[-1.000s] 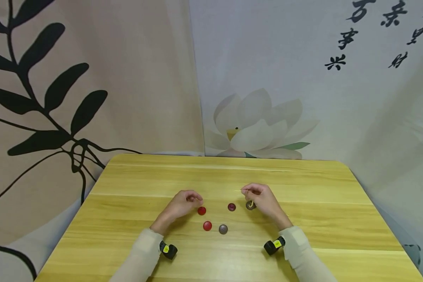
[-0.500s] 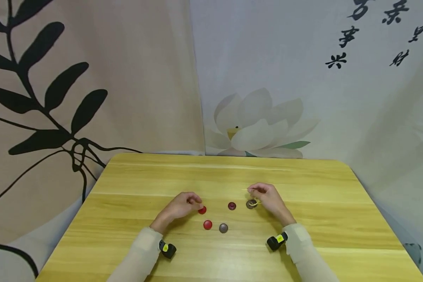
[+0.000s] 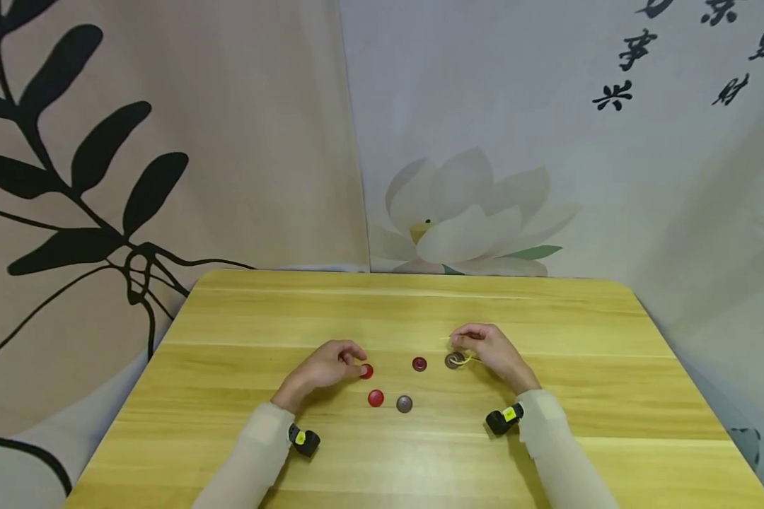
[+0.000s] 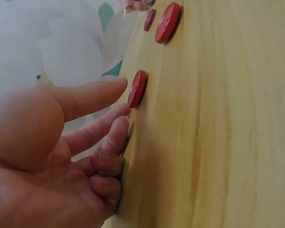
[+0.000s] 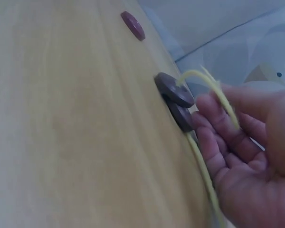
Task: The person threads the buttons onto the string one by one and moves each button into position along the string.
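Note:
My left hand (image 3: 330,363) is at a red button (image 3: 367,371), thumb tip over its near edge. In the left wrist view the thumb and index finger lie on either side of that button's (image 4: 137,89) edge, and the other fingers are loosely bent against the table. My right hand (image 3: 489,349) pinches a yellow cord (image 5: 204,78), its short end poking out past the fingertips. The cord comes out of the upper of two stacked dark brown buttons (image 5: 173,90), below the fingertips, and another length trails from the lower one along the table.
Between the hands lies a dark red button (image 3: 419,364). Nearer the body are a second bright red button (image 3: 375,398) and a grey-brown button (image 3: 404,404). All rest on a wooden table (image 3: 293,304) with a printed cloth (image 3: 280,141) hanging behind it.
My left thumb has come onto the red button's edge. My right hand has shifted right with the cord, uncovering more of the brown buttons and the cord loop. The head view has tipped slightly.

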Action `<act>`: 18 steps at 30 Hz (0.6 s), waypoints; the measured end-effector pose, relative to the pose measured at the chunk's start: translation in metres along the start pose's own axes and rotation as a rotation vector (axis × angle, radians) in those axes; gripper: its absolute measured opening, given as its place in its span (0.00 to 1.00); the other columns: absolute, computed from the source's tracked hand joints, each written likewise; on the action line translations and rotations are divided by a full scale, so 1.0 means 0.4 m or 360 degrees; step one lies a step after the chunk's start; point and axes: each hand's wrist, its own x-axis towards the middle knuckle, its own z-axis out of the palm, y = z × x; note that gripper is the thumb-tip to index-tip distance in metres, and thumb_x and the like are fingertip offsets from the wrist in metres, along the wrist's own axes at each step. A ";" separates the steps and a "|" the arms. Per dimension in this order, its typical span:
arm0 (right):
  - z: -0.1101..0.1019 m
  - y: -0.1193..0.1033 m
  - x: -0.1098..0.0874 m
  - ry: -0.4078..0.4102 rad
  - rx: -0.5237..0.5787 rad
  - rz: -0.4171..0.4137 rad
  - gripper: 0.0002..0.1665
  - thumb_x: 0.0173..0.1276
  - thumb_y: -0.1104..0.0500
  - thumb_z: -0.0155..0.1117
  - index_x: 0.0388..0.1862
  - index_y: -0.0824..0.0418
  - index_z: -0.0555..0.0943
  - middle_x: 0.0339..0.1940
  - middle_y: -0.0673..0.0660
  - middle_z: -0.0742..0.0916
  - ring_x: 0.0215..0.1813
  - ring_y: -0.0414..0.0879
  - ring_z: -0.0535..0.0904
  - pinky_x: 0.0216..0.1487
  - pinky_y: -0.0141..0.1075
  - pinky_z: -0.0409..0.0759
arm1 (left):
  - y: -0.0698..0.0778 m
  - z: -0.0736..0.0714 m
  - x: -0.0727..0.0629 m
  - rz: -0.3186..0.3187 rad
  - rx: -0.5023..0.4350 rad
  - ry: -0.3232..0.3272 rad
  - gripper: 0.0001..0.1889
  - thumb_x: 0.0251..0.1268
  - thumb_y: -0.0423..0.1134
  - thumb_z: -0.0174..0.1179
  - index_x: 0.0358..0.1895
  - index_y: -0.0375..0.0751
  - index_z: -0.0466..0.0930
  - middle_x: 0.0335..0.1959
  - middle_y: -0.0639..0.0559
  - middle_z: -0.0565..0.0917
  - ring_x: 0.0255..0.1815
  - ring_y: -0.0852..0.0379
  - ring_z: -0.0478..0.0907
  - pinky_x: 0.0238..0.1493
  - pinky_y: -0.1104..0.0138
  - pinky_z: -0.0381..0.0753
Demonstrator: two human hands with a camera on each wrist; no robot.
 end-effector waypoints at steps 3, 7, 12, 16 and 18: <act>-0.005 0.002 0.003 -0.0022 0.0024 -0.0013 0.14 0.73 0.54 0.61 0.49 0.61 0.85 0.46 0.56 0.88 0.49 0.47 0.83 0.55 0.39 0.76 | 0.002 -0.002 -0.001 0.0009 0.0001 -0.0003 0.11 0.61 0.38 0.69 0.45 0.40 0.82 0.30 0.49 0.73 0.31 0.53 0.67 0.32 0.63 0.65; -0.008 0.004 0.004 -0.0027 0.0046 -0.0012 0.15 0.73 0.53 0.62 0.49 0.62 0.85 0.46 0.57 0.88 0.49 0.47 0.83 0.54 0.39 0.76 | 0.006 -0.003 -0.002 0.0013 -0.0003 -0.0011 0.10 0.61 0.36 0.69 0.45 0.40 0.82 0.30 0.49 0.73 0.30 0.54 0.67 0.31 0.64 0.65; -0.007 0.003 0.006 -0.0023 0.0081 -0.0009 0.15 0.73 0.54 0.62 0.49 0.64 0.84 0.45 0.58 0.88 0.48 0.47 0.83 0.54 0.39 0.76 | 0.008 -0.002 -0.002 0.0010 0.0000 0.0009 0.09 0.61 0.37 0.69 0.43 0.41 0.83 0.30 0.49 0.74 0.30 0.54 0.67 0.30 0.65 0.65; -0.006 0.001 0.003 -0.0031 0.0088 0.0009 0.15 0.73 0.55 0.62 0.49 0.64 0.84 0.46 0.58 0.88 0.48 0.48 0.83 0.54 0.39 0.75 | 0.005 0.001 -0.003 -0.0006 0.0017 0.0027 0.08 0.61 0.37 0.69 0.42 0.42 0.83 0.29 0.49 0.74 0.30 0.54 0.68 0.30 0.65 0.65; -0.006 -0.001 0.001 -0.0036 0.0085 0.0018 0.15 0.73 0.55 0.62 0.49 0.64 0.84 0.46 0.59 0.88 0.48 0.48 0.83 0.53 0.39 0.75 | 0.003 0.003 -0.004 -0.0011 0.0025 0.0033 0.07 0.61 0.37 0.69 0.42 0.43 0.83 0.29 0.49 0.74 0.29 0.54 0.68 0.30 0.65 0.66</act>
